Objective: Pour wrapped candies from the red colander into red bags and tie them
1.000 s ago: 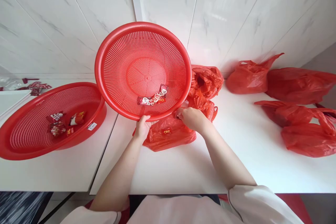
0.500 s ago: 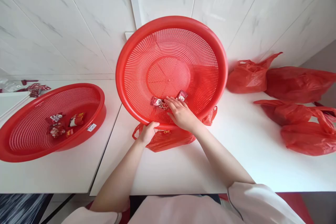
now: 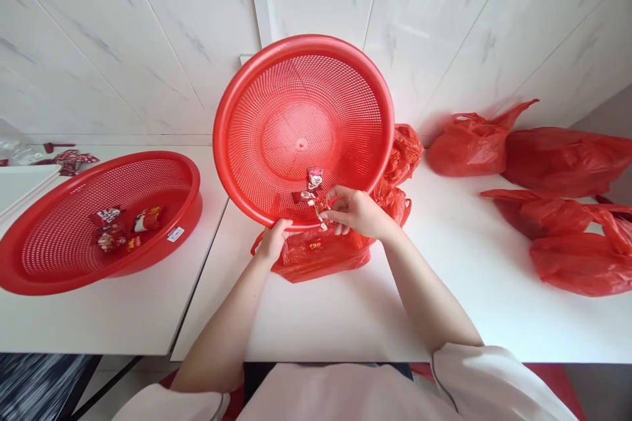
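A round red plastic basket (image 3: 302,89) with a perforated wall is tilted toward me. My left hand (image 3: 273,241) is closed on its near rim, thumb on top. Over that rim, my right hand (image 3: 356,212) pinches a small red-and-white snack packet (image 3: 320,206) between thumb and fingers. Two similar packets, a dark red packet (image 3: 315,177) and another one (image 3: 302,197), lie inside the basket. Under the basket rests a red plastic bag (image 3: 320,264), partly hidden, with a packet bearing yellow print visible in it.
On the left a second red basket (image 3: 185,209) holds several packets (image 3: 109,237). Red plastic bags (image 3: 467,148) stand at the right, more (image 3: 582,263) nearer me. Another bag (image 3: 405,151) sits behind the held basket. A tiled wall (image 3: 444,33) backs the white table (image 3: 444,289).
The basket has tipped and shifted slightly left, showing a bag behind it. My right hand has drawn back toward the rim and now pinches a packet. My left hand stays on the rim.
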`<state>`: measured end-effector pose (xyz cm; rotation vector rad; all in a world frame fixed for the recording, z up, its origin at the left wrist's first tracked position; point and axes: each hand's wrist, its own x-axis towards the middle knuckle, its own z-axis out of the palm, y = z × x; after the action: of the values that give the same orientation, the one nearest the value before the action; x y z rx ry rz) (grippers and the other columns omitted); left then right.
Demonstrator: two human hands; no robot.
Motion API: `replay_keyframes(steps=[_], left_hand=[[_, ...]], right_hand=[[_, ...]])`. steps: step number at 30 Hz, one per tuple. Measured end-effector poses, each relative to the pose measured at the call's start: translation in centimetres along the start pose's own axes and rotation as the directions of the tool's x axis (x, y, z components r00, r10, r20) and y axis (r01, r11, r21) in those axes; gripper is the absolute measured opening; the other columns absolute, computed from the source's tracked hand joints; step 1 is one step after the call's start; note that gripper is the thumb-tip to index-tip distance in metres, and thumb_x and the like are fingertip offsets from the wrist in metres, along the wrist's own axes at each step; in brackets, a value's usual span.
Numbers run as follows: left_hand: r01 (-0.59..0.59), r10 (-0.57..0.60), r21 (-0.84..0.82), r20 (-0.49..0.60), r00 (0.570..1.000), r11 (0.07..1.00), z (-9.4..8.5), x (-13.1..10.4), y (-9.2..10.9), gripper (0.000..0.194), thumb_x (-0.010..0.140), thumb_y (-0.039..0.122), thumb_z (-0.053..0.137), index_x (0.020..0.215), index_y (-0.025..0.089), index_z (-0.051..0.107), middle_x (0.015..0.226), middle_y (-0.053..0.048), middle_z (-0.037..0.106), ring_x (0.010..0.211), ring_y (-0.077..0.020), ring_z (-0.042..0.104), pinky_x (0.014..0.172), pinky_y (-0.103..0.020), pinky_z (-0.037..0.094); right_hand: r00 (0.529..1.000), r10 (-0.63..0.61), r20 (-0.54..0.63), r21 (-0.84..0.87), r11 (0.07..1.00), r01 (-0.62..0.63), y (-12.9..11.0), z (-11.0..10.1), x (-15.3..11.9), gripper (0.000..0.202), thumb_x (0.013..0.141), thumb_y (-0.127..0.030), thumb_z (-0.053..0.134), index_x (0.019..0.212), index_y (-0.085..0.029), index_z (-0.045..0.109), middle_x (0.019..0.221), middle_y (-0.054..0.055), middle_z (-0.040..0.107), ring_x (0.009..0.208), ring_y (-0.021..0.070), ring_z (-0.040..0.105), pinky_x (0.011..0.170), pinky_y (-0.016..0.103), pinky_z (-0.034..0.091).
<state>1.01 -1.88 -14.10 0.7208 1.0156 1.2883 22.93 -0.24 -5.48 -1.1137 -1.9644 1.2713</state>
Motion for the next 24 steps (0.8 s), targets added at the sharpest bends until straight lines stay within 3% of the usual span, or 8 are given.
replay_keyframes(steps=[3, 5, 8, 10, 15, 18, 22, 24], left_hand=[[-0.041, 0.043, -0.053, 0.041, 0.998, 0.998, 0.1, 0.4, 0.7, 0.028, 0.069, 0.025, 0.061, 0.095, 0.014, 0.067, 0.094, -0.008, 0.072, 0.096, -0.0303, 0.067, 0.085, -0.044, 0.053], [-0.09, 0.095, -0.095, 0.049, 0.994, 0.991, 0.0, 0.7, 1.0, 0.031, 0.069, 0.022, 0.059, 0.098, 0.014, 0.066, 0.097, -0.008, 0.071, 0.096, -0.029, 0.067, 0.086, -0.045, 0.053], [-0.118, 0.123, -0.122, 0.036, 0.992, 0.986, -0.1, 0.9, 1.3, 0.026, 0.068, 0.02, 0.058, 0.093, 0.013, 0.065, 0.096, -0.008, 0.071, 0.095, -0.0279, 0.067, 0.086, -0.045, 0.053], [-0.113, 0.117, -0.126, 0.024, 0.993, 0.986, -0.1, 1.0, 1.4, 0.024, 0.068, 0.02, 0.059, 0.09, 0.013, 0.065, 0.095, -0.008, 0.071, 0.096, -0.0282, 0.066, 0.086, -0.045, 0.053], [-0.064, 0.069, -0.09, 0.051, 0.996, 0.994, 0.1, 0.5, 1.0, 0.027, 0.068, 0.022, 0.059, 0.093, 0.014, 0.066, 0.091, -0.008, 0.072, 0.098, -0.0287, 0.066, 0.087, -0.045, 0.053], [0.002, 0.003, -0.05, 0.092, 0.996, 0.999, 0.4, 0.0, 0.5, 0.023, 0.07, 0.025, 0.06, 0.09, 0.016, 0.067, 0.088, -0.007, 0.072, 0.098, -0.0291, 0.066, 0.086, -0.043, 0.053], [0.032, -0.031, -0.001, 0.13, 0.991, 1.0, 0.6, -0.5, -0.1, 0.011, 0.071, 0.025, 0.06, 0.078, 0.019, 0.066, 0.083, -0.005, 0.071, 0.097, -0.0279, 0.066, 0.084, -0.04, 0.053], [0.031, -0.032, 0.01, 0.093, 0.995, 0.999, 0.6, -0.5, -0.3, 0.007, 0.07, 0.024, 0.062, 0.073, 0.018, 0.064, 0.079, -0.005, 0.07, 0.095, -0.0283, 0.066, 0.082, -0.04, 0.054]], right_hand=[[0.968, 0.045, 0.247, -0.064, 0.998, -0.03, 0.2, -0.7, -0.6, 0.023, 0.083, -0.032, 0.059, 0.103, -0.021, 0.058, 0.066, -0.003, 0.065, 0.054, 0.0144, 0.065, 0.051, 0.023, 0.049], [0.941, 0.092, 0.326, -0.252, 0.968, -0.007, 0.7, -0.8, -0.7, 0.016, 0.084, -0.022, 0.055, 0.098, -0.022, 0.063, 0.073, 0.0, 0.069, 0.06, 0.0144, 0.066, 0.056, 0.023, 0.05], [0.972, 0.164, 0.167, -0.551, 0.833, -0.046, 1.5, -0.6, -0.6, 0.018, 0.081, -0.013, 0.054, 0.092, -0.021, 0.067, 0.086, 0.006, 0.071, 0.074, 0.0201, 0.067, 0.062, 0.028, 0.048], [0.988, 0.155, 0.024, -0.628, 0.771, -0.106, 1.4, -0.5, -0.7, 0.017, 0.082, -0.014, 0.054, 0.093, -0.02, 0.067, 0.089, 0.009, 0.07, 0.081, 0.0242, 0.066, 0.065, 0.031, 0.047], [0.993, -0.107, -0.058, -0.49, 0.869, 0.065, -0.2, -0.3, -0.8, 0.02, 0.093, -0.024, 0.045, 0.1, -0.021, 0.063, 0.087, 0.004, 0.069, 0.077, 0.0167, 0.064, 0.068, 0.026, 0.046], [0.963, -0.224, -0.152, -0.521, 0.846, 0.114, -0.1, 0.6, -0.1, 0.026, 0.097, -0.027, 0.04, 0.11, -0.018, 0.06, 0.101, 0.009, 0.068, 0.09, 0.0185, 0.064, 0.08, 0.03, 0.047], [0.984, -0.157, -0.088, -0.651, 0.757, 0.062, 1.8, 2.0, 1.2, 0.044, 0.095, -0.035, 0.046, 0.132, -0.013, 0.049, 0.134, 0.018, 0.053, 0.124, 0.028, 0.049, 0.104, 0.045, 0.035], [0.994, -0.099, -0.038, -0.656, 0.753, 0.05, 2.5, 2.3, 1.4, 0.05, 0.094, -0.038, 0.047, 0.136, -0.011, 0.047, 0.138, 0.02, 0.05, 0.128, 0.0308, 0.046, 0.106, 0.049, 0.033]])
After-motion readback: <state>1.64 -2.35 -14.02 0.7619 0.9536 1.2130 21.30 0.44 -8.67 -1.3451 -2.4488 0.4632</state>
